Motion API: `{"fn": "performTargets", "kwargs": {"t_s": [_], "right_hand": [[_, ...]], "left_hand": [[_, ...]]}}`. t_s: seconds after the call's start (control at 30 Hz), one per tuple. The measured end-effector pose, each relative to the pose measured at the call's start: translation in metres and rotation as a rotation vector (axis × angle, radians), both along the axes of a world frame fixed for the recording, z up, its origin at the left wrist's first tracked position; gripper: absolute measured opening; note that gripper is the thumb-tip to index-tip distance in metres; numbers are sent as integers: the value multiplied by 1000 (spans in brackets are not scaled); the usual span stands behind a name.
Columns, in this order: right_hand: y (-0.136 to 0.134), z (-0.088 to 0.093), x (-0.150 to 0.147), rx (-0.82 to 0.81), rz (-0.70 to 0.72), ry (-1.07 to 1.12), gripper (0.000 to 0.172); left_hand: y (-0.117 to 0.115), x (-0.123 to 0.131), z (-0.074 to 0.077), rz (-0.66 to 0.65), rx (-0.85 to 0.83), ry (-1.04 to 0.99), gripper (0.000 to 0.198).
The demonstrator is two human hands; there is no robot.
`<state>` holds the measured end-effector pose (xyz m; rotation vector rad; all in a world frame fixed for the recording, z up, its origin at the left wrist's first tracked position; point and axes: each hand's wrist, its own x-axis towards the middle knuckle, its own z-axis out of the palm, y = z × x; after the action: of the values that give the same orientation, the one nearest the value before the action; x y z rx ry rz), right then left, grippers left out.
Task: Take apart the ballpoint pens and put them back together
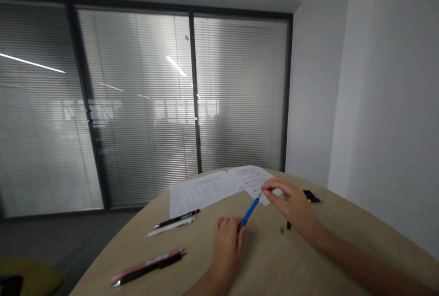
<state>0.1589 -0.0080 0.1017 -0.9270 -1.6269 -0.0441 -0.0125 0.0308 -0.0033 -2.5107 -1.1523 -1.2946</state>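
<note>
My left hand (227, 241) is closed around the lower end of a slim blue pen-like tool (250, 212), which slants up and to the right. At its upper end is a short pale, silvery tip (260, 194). My right hand (291, 202) pinches that tip between thumb and fingertips, its other fingers curled above. The exact kind of tool is too small to make out. A small grey piece (282, 230) lies on the table below my right hand, and a short black object (289, 225) is partly hidden by that hand.
On the round wooden table (192, 268), printed sheets (206, 191) lie at the back. A black pen (176, 218), a white pen (169, 227), and a pink pen (147, 263) beside another black one (151, 268) lie left. A black item (311, 196) sits behind my right wrist.
</note>
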Motion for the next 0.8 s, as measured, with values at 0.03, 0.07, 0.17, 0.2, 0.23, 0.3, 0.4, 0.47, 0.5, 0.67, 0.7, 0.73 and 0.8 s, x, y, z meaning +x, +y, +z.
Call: {"fn": "performTargets", "kwargs": {"t_s": [0.03, 0.07, 0.17, 0.2, 0.23, 0.3, 0.4, 0.47, 0.5, 0.67, 0.7, 0.73, 0.8], "right_hand": [[0, 0, 0, 8, -7, 0, 9], [-1, 1, 1, 15, -14, 1, 9], [-2, 2, 2, 23, -17, -4, 9], [-2, 2, 2, 22, -17, -9, 9], [-2, 3, 2, 21, -18, -14, 9], [-2, 3, 3, 24, -22, -22, 9], [-3, 3, 3, 32, -28, -26, 9], [-3, 3, 4, 34, -26, -28, 9], [-3, 3, 4, 35, -23, -29, 9], [-3, 0, 3, 20, -7, -58, 9], [-2, -1, 3, 20, -5, -68, 10], [-2, -2, 2, 23, -4, -77, 10], [0, -4, 0, 28, 6, -91, 10]], "left_hand": [[0, 0, 0, 0, -5, 2, 16], [0, 0, 0, 2, -11, 5, 15], [-1, 0, 1, 8, -17, 16, 15], [-1, 0, 1, 6, -16, 18, 15], [-2, 0, 2, 3, -13, 18, 15], [-3, 0, 3, -1, -8, 19, 16], [-3, 0, 3, -4, -11, 24, 17], [-2, 1, 2, -5, -10, 19, 17], [-2, 1, 2, -4, -7, 15, 17], [0, 1, 0, -10, -3, 11, 16], [-1, 1, 1, -10, -4, 11, 16], [-1, 1, 1, -10, -5, 10, 16], [-1, 1, 2, -10, -2, 6, 16]]}}
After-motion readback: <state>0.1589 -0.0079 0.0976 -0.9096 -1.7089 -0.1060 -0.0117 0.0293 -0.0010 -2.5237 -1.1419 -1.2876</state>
